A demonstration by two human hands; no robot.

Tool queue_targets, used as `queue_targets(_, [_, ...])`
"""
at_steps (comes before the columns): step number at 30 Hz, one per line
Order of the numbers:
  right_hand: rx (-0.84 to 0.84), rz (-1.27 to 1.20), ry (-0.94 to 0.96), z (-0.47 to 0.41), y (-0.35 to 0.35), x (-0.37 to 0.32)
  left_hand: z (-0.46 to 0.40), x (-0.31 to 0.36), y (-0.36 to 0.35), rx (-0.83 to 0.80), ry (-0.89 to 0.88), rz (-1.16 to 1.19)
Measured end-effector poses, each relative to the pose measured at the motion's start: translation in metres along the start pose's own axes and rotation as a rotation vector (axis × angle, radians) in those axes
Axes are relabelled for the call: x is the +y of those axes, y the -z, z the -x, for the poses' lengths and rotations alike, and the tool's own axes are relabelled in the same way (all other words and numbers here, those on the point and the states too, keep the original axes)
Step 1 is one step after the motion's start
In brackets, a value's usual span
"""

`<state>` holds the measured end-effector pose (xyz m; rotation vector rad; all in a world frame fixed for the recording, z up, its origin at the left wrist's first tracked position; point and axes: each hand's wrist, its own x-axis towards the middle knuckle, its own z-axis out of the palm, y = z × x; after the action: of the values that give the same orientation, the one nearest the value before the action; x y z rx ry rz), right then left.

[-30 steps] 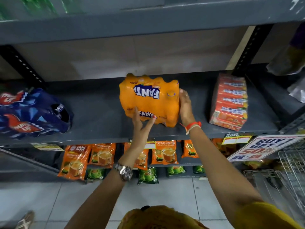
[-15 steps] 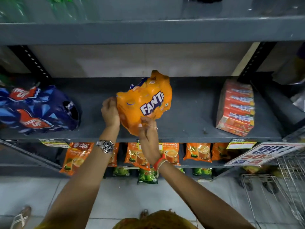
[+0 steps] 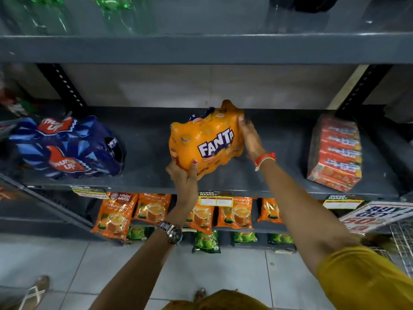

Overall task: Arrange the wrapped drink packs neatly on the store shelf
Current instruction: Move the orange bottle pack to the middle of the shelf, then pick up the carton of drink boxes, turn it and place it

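An orange wrapped Fanta pack (image 3: 206, 142) is tilted over the middle of the dark grey shelf (image 3: 268, 173), its label facing me. My left hand (image 3: 184, 177) grips its near lower corner from below, thumb on the front. My right hand (image 3: 251, 137) clasps its right side, fingers at the top far corner. A blue Thums Up pack (image 3: 67, 146) lies on its side at the shelf's left end. A red and orange wrapped carton pack (image 3: 335, 153) stands at the right end.
Shelf above (image 3: 201, 48) carries green bottles. Below hang orange tea pouches (image 3: 114, 215) and green packets (image 3: 205, 241). Price tags (image 3: 215, 200) line the shelf edge. A sale sign (image 3: 377, 214) and wire basket (image 3: 402, 245) sit at the right. A sandalled foot (image 3: 35, 291) is on the tiled floor.
The Fanta pack has swung round and shifted right over the shelf. My left hand went from its left side to its lower corner; my right hand went from underneath to its right side.
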<state>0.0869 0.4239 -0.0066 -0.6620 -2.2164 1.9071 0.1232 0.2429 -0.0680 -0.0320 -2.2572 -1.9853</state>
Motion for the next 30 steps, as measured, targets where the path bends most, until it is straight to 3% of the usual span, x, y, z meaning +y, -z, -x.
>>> queue_targets(9, [0.282, -0.014, 0.109, 0.046, -0.02, 0.031, -0.034, -0.016, 0.034, -0.12, -0.062, -0.035])
queue_targets(14, [0.303, -0.023, 0.111, 0.055, -0.024, 0.045, -0.032, -0.017, 0.038, -0.128, -0.028, 0.012])
queue_targets(18, [0.29, -0.178, 0.114, 0.061, -0.019, 0.049, -0.023, -0.01, 0.033, -0.055, -0.067, 0.038])
queue_targets(21, [0.516, -0.31, 0.169, 0.065, -0.007, 0.051, -0.009, 0.002, 0.021, 0.108, -0.24, 0.022])
queue_targets(25, [0.96, -0.268, 0.09, 0.062, 0.03, 0.056, 0.011, 0.024, -0.008, 0.058, -0.471, 0.062])
queue_targets(28, [1.156, -0.111, -0.081, 0.061, 0.069, 0.064, 0.028, 0.031, -0.041, 0.034, -0.457, 0.092])
queue_targets(30, [1.181, -0.039, -0.16, 0.063, 0.097, 0.063, 0.044, 0.033, -0.068, 0.022, -0.449, 0.06])
